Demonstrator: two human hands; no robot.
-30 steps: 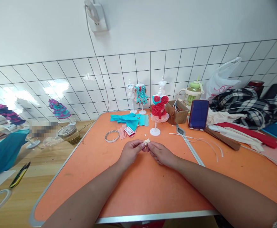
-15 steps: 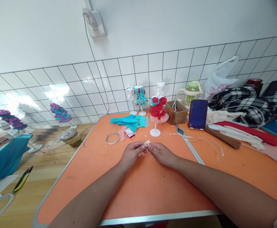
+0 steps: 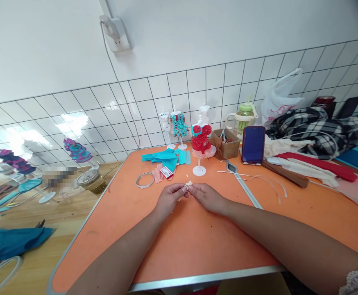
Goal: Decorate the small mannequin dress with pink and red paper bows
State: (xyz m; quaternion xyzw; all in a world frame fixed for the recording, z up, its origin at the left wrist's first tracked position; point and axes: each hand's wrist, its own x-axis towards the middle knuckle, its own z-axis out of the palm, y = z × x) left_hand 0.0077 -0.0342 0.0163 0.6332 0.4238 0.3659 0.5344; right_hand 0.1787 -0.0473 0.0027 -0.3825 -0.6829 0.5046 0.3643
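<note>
Over the middle of the orange table (image 3: 182, 241), my left hand (image 3: 169, 199) and my right hand (image 3: 209, 196) meet, fingertips pinched together on a small folded cream paper piece (image 3: 188, 184). Both hands are closed on it, just above the tabletop. Behind them stands a small white mannequin with a red and teal paper dress (image 3: 200, 143). A roll of tape (image 3: 145, 180), a small red and white box (image 3: 166, 172) and teal paper pieces (image 3: 166, 157) lie to the left of it.
Two more mini mannequins (image 3: 177, 125) stand by the tiled wall. A cardboard box (image 3: 227, 144), a phone (image 3: 253, 145), a green-lidded jug (image 3: 244, 118), a metal ruler (image 3: 243, 186), paper strips and plaid cloth (image 3: 317, 129) fill the right. A wooden table with a jar (image 3: 90, 180) lies left.
My hands stay pinched on the cream piece with little motion. The view has shifted slightly, and the teal cloth at far left has dropped lower.
</note>
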